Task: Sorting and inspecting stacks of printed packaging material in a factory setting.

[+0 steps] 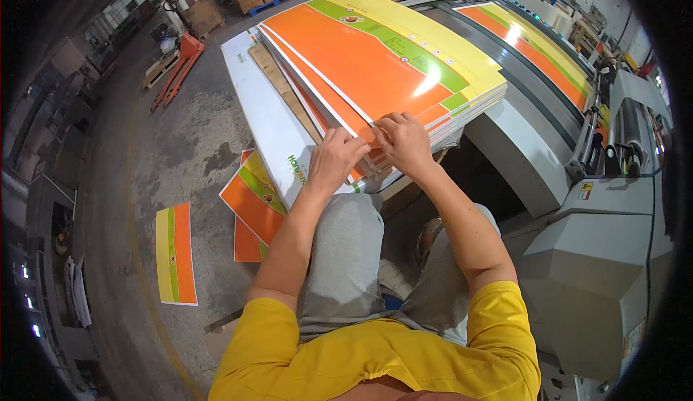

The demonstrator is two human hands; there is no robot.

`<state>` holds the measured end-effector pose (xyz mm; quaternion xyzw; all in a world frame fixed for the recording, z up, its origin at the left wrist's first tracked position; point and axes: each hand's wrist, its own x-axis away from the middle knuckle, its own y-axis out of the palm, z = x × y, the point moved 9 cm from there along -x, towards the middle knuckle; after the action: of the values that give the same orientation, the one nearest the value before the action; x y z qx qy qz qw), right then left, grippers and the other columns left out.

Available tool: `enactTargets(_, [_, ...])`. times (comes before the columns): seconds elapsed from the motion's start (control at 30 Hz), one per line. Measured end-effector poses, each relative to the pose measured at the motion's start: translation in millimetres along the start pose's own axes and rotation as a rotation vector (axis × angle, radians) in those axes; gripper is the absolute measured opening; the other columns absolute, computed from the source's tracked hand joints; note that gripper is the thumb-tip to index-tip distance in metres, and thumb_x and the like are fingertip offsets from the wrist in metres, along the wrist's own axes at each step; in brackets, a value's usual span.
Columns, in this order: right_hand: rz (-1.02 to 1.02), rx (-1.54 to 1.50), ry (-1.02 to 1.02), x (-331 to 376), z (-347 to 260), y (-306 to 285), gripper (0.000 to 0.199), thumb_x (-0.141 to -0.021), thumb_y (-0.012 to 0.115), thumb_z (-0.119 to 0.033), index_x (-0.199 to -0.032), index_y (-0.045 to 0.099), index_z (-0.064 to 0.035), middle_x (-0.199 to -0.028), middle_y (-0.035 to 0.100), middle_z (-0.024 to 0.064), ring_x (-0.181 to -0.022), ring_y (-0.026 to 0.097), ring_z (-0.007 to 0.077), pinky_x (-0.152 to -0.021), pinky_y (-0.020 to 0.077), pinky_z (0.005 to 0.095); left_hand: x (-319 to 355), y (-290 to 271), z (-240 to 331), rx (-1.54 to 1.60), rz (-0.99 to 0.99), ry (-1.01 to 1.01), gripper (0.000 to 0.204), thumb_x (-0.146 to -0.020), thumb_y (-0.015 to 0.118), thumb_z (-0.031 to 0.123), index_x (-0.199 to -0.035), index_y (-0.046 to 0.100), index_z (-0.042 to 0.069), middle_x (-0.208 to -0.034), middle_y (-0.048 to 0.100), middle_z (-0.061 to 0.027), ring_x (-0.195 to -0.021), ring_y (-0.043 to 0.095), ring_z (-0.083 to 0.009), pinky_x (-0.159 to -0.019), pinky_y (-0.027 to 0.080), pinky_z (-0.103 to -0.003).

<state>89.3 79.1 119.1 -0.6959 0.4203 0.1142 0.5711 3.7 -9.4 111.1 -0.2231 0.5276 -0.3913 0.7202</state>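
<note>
A thick stack of printed sheets (382, 62), orange with yellow and green bands, lies beside the grey machine (599, 256), its near corner overhanging toward the person, probably so the edges can be thumbed. At that corner the left hand (333, 159) curls its fingers over the sheet edges, pinching a few. The right hand (403, 141), just beside it, presses bent fingers onto the top sheet's corner. Loose sheets (177, 253) lie on the floor below the stack.
</note>
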Motion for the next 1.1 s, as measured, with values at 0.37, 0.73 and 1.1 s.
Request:
enactTargets(0.37, [-0.154, -0.156, 0.105, -10.3, 0.7, 8.8, 0.02, -0.08, 0.06, -0.026, -0.079, 0.069, -0.008, -0.078, 0.063, 0.0103, -0.079, 0.059, 0.0303, -0.068, 0.0476, 0.0414, 15.0, 32.6, -37.2, 1.025, 0.279, -0.618, 0.032, -0.094, 0.047, 0.016, -0.119, 0.048, -0.003, -0.092, 0.062, -0.013, -0.086, 0.063, -0.0217, -0.071, 0.052, -0.034])
enactTargets(0.73, [-0.23, -0.151, 0.3, -15.7, 18.8, 26.7, 0.02, -0.075, 0.062, -0.026, -0.068, 0.067, -0.0084, -0.062, 0.059, 0.0094, -0.057, 0.06, 0.0308, -0.06, 0.0508, 0.0397, 31.1, 77.3, -70.0, 1.484, 0.203, -0.829, 0.028, -0.091, 0.053, 0.009, -0.114, 0.052, -0.006, -0.097, 0.062, -0.0116, -0.085, 0.064, -0.0198, -0.074, 0.055, -0.032])
enactTargets(1.1, [-0.039, -0.033, -0.068, -12.3, -9.7, -6.0, 0.005, -0.075, 0.063, -0.012, -0.073, 0.061, -0.0069, -0.069, 0.058, 0.0084, -0.069, 0.061, 0.0265, -0.06, 0.0487, 0.0375, 35.4, 71.1, -72.0, 1.257, 0.348, -0.92, 0.023, -0.09, 0.055, 0.011, -0.108, 0.057, -0.003, -0.085, 0.06, -0.0049, -0.075, 0.059, -0.0125, -0.066, 0.052, -0.028])
